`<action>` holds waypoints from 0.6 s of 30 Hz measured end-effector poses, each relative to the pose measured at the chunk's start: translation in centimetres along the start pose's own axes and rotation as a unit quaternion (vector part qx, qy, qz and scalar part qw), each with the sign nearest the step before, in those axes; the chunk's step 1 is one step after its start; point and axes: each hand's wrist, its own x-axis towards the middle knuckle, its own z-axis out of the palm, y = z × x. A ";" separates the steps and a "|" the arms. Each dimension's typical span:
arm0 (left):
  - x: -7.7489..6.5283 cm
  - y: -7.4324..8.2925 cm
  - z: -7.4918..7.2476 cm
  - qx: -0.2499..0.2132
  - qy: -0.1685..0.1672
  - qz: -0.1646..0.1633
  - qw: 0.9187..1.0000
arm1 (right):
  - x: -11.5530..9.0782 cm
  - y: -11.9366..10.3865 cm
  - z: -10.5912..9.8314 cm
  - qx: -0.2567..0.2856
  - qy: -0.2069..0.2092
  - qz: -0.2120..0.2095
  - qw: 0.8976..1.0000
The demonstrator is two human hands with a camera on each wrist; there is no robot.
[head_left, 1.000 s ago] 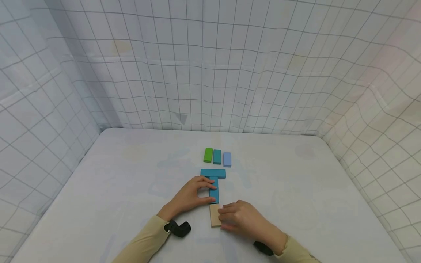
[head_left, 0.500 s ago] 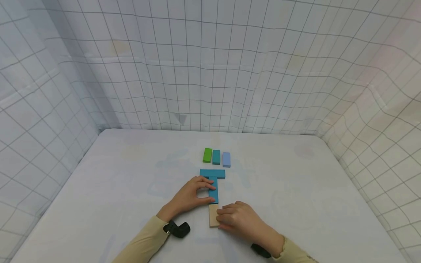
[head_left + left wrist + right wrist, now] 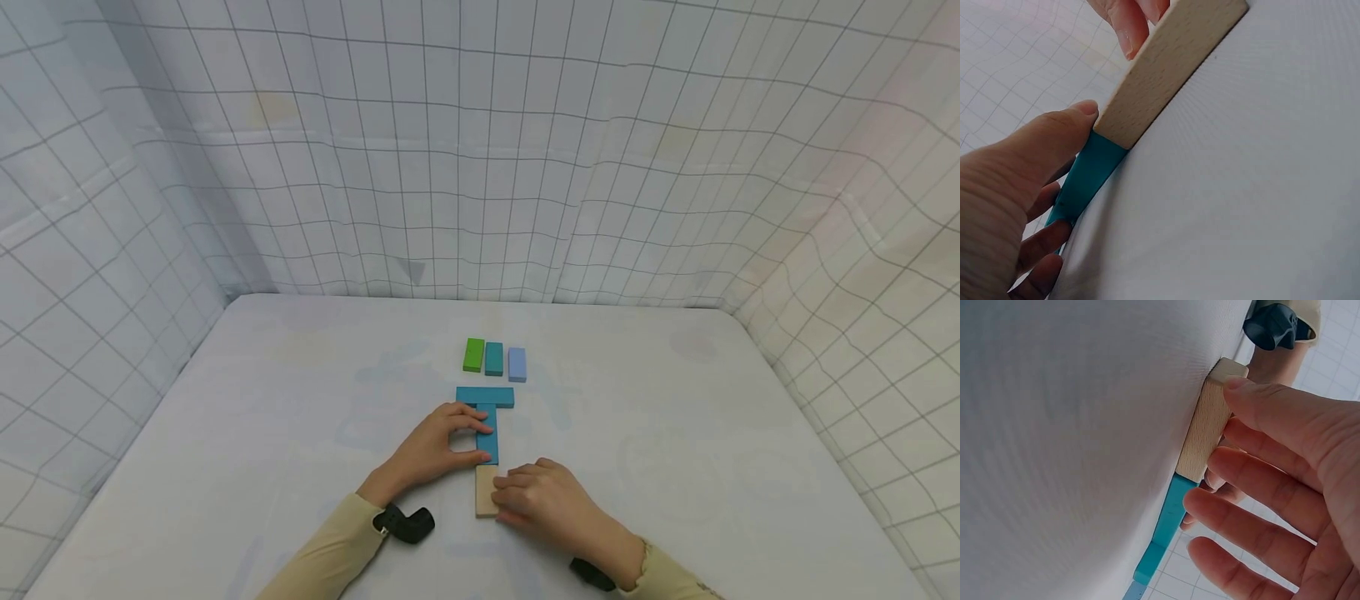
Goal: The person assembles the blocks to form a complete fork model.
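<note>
My left hand holds a long blue block from its left side, thumb at the near end and fingers farther up on its top. Directly in front of that block, end to end with it, lies a plain wooden block. My right hand grips the wooden block from the right; in the right wrist view the thumb is on its near end and the index finger toward its far end. Another blue block lies crosswise at the far end, so the blue pair forms a T. The left wrist view shows the wooden block meeting the blue one.
Behind the T, a small green block, a teal block and a light blue block lie side by side. A white cloth covers the table. White grid-patterned curtains stand at the back and both sides.
My right hand has nudged the wooden block slightly to the left, into line with the blue block. The left hand stays in place, and the other blocks lie as before.
</note>
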 end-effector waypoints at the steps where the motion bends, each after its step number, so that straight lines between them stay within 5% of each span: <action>1: 0.0 0.0 0.0 0.000 0.000 0.000 1.000 | 0.0 0.0 0.0 0.001 0.000 0.001 1.000; 18: 0.0 0.2 -0.1 -0.002 -0.008 -0.004 1.000 | 0.0 0.0 0.1 0.006 0.017 0.004 1.000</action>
